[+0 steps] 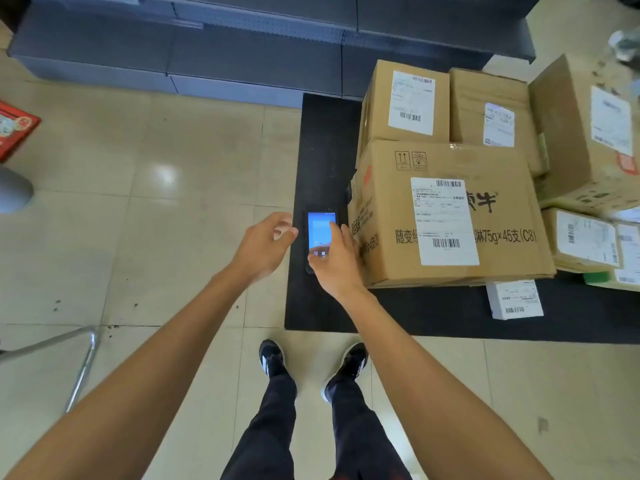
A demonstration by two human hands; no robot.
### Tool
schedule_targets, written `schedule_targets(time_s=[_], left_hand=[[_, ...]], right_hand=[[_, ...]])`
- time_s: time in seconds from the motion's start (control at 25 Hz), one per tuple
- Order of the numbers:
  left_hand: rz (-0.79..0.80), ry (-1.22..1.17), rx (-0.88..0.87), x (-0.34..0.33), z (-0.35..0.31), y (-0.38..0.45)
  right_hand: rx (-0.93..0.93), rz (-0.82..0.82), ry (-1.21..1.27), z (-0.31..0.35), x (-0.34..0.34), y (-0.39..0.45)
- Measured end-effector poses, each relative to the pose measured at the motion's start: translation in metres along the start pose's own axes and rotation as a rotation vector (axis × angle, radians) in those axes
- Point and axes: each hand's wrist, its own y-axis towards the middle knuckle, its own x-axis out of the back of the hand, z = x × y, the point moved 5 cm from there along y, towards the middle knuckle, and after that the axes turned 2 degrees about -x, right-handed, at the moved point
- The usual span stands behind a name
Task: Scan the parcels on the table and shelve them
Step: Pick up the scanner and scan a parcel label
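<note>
The handheld scanner [320, 228] lies flat at the left edge of the black table [322, 306], its long axis running straight away from the person, just beside the large carton [450, 216]; the right hand [337, 266] is the nearer, thumb and forefinger laid over its lower half, though whether they pinch it yet cannot be told. The left hand [266, 244] hovers just left of it, fingers loosely curled, holding nothing.

scanner [320, 230] partly hidden, red box [14, 129] cropped

Right hand [337, 265] touches scanner [317, 230] beside parcels [450, 216].
</note>
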Motion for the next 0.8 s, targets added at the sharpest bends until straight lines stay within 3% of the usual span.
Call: schedule_targets(time_s=[0.16, 0.8], left_hand=[[0.029, -0.034, 0.046, -0.007, 0.008, 0.023], [0.096, -0.085, 0.138, -0.016, 0.030, 0.060]], right_hand=[[-0.116, 0.038, -0.062, -0.008, -0.023, 0.015], [-0.332, -0.145, -0.166, -0.009, -0.047, 0.036]])
